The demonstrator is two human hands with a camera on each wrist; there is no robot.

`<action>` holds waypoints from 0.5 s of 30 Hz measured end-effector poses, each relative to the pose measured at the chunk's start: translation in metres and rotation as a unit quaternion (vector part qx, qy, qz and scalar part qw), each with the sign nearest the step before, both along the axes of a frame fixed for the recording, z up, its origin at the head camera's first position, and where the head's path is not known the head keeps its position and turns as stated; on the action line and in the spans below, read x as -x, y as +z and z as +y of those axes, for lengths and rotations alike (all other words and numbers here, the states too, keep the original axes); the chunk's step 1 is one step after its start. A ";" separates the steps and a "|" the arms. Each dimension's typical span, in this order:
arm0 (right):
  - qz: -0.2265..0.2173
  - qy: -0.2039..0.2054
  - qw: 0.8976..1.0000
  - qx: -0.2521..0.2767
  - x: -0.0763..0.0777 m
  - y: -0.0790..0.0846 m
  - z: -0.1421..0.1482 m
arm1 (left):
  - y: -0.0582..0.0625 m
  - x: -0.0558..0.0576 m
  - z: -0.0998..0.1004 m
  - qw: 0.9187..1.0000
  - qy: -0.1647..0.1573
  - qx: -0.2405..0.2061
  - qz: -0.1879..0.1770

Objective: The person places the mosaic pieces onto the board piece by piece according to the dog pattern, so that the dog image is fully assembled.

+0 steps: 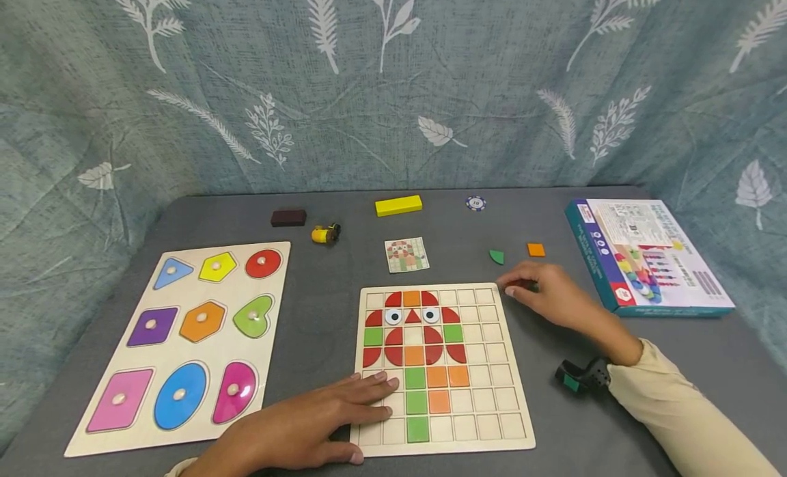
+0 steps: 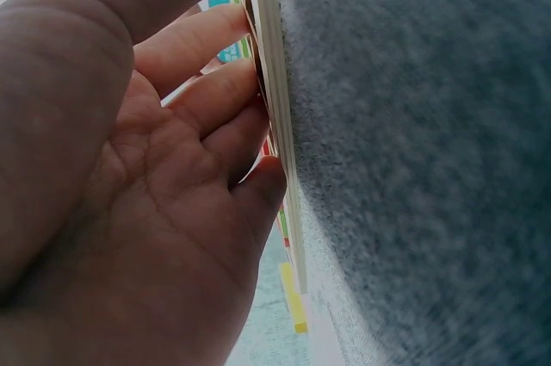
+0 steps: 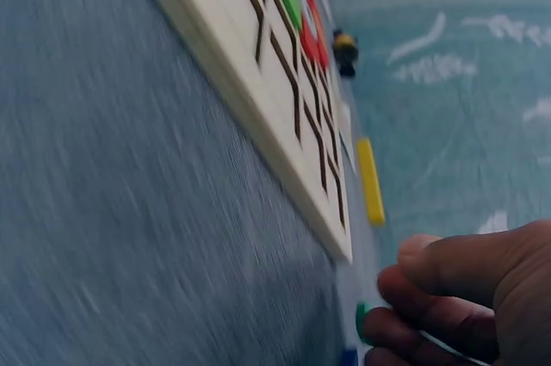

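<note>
The wooden grid board (image 1: 492,395) lies in front, with red, green and orange tiles forming an owl-like picture with two round eyes. My left hand (image 1: 320,415) rests flat on its lower left part, fingers straight; the left wrist view shows the palm (image 2: 164,176) beside the board's edge. Just off the board's far right corner is my right hand (image 1: 550,296), fingers loosely bent with nothing between them. Closest to its fingertips is a green quarter-round tile (image 1: 496,257), and an orange square tile (image 1: 536,249) lies behind the hand.
A small pattern card (image 1: 407,255) lies beyond the board. Left is a shape puzzle with knobs (image 1: 221,354); right, a boxed toy set (image 1: 664,258). At the back are a yellow block (image 1: 398,206), a dark block (image 1: 288,218), a bee-like figure (image 1: 326,234) and a poker chip (image 1: 475,203).
</note>
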State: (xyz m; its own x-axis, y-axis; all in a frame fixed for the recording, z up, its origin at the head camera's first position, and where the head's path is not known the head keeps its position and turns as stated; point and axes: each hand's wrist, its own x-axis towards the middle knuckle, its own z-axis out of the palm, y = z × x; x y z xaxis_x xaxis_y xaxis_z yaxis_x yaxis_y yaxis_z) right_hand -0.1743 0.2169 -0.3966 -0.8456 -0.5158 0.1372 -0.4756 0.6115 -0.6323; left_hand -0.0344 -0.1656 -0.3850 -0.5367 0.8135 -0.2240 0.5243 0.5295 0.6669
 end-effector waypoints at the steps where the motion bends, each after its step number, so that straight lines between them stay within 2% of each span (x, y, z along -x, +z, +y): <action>1: -0.001 -0.003 1.000 -0.003 0.002 0.000 0.002 | 0.000 0.000 0.000 1.000 0.000 0.000 0.000; 10: -0.003 -0.041 0.999 -0.019 0.019 0.004 0.016 | 0.002 0.000 0.000 1.000 -0.003 0.000 0.005; 15: -0.001 -0.062 0.998 -0.022 0.026 0.000 0.022 | 0.004 0.000 0.000 1.000 0.001 0.004 -0.009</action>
State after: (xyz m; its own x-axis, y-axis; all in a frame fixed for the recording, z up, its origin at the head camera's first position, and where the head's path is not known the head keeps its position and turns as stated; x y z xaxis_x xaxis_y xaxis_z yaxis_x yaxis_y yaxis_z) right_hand -0.2007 0.2389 -0.3963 -0.9036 -0.4127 0.1149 -0.3933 0.6927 -0.6046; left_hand -0.0344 -0.1657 -0.3813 -0.5348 0.8100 -0.2405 0.5103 0.5364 0.6722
